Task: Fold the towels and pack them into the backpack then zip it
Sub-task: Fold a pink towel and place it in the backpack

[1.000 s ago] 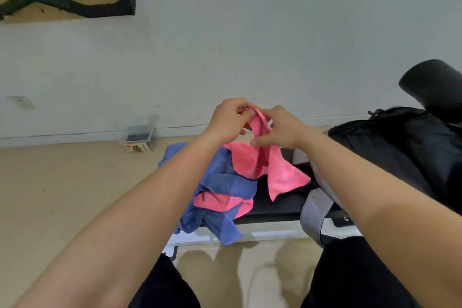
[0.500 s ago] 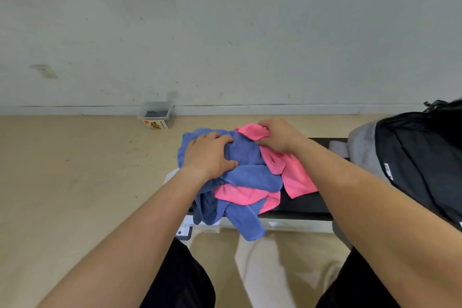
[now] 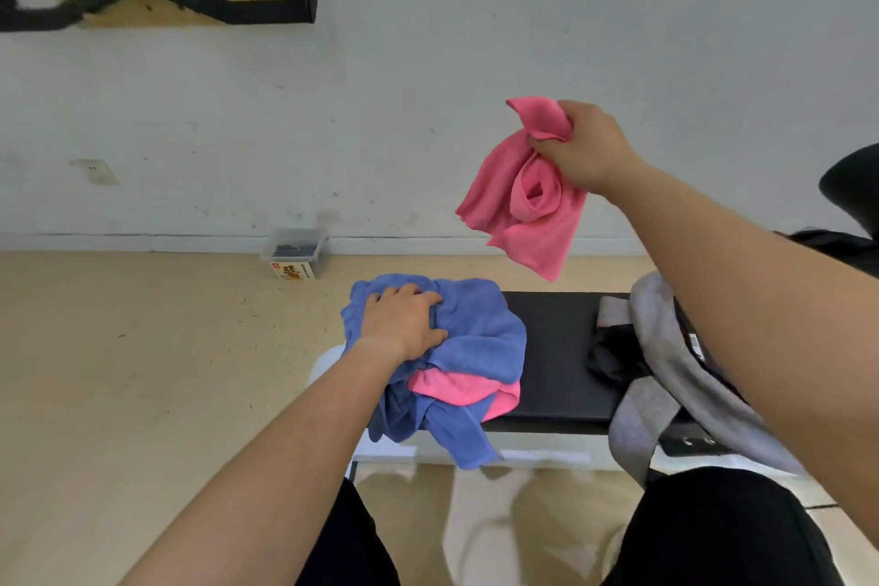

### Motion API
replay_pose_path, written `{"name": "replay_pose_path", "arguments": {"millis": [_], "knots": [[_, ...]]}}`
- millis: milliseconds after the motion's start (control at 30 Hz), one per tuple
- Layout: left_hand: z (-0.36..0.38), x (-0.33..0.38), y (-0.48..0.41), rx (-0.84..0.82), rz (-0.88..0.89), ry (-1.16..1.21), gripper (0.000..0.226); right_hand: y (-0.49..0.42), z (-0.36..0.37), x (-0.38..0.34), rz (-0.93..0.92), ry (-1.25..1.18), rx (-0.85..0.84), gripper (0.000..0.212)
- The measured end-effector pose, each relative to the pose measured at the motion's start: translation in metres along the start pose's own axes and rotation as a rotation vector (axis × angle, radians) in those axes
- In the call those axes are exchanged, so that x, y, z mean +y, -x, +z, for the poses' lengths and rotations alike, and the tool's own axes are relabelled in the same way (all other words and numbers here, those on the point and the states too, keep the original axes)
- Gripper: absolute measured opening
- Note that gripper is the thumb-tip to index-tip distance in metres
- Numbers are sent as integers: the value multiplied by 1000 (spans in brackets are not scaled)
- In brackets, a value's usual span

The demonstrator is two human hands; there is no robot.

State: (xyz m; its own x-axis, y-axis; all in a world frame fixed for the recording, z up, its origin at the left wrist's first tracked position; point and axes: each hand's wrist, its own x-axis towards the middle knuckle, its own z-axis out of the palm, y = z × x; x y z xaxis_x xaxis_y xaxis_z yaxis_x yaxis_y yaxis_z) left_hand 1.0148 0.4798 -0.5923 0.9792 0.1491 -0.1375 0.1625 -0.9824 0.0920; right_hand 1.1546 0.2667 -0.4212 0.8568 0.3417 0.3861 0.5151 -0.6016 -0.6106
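On the black padded bench [image 3: 556,347] your left hand [image 3: 404,324] seemingly presses flat on the crumpled blue-and-pink towel heap [image 3: 480,328]; your right hand [image 3: 590,148] clutches a bunched pink towel [image 3: 523,205] aloft. Unpinned, the overhanging heap could slide off.

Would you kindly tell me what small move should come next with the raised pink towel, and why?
Probably lift the left hand off the towel pile and take a free corner of the pink towel, to spread it flat: it hangs crumpled in the air from the right hand alone.
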Motion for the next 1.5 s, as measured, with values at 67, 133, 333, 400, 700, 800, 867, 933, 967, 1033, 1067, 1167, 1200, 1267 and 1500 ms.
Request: {"name": "replay_pose_path", "arguments": {"millis": [67,133,333,400,700,800,867,933,967,1033,1067,1167,1200,1267,1500], "knots": [[-6,3,1,-12,3,20,62,1,-20,-10,-11,5,5,20],[-14,5,2,-2,2,62,61,5,-35,-18,-24,5,-9,19],[-52,34,3,275,68,560,68,32,-53,-13,-40,-90,-208,12],[-60,50,3,303,102,705,78,45,-51,-4,-7,-150,-282,13],[-42,60,-24,298,103,713,10,66,-9,82,244,122,-379,27],[-47,50,-36,294,59,759,5,76,5,107,330,256,-353,18],[-45,50,-42,267,68,797,8,82,15,116,355,214,-312,16],[-36,56,-46,220,88,852,12,88,24,119,341,117,-277,16],[-30,61,-48,197,101,869,9,91,31,119,318,62,-275,22],[-15,72,-49,171,121,886,9,98,45,120,297,-53,-275,42],[-8,78,-48,170,131,906,12,103,51,121,299,-113,-268,48],[10,92,-47,200,166,960,20,120,70,120,326,-272,-236,47],[17,95,-46,222,164,960,23,126,75,122,327,-333,-225,46],[31,97,-42,263,106,959,37,136,85,124,327,-436,-219,44],[31,109,-40,361,149,942,20,129,90,121,103,-242,-258,31]]}}
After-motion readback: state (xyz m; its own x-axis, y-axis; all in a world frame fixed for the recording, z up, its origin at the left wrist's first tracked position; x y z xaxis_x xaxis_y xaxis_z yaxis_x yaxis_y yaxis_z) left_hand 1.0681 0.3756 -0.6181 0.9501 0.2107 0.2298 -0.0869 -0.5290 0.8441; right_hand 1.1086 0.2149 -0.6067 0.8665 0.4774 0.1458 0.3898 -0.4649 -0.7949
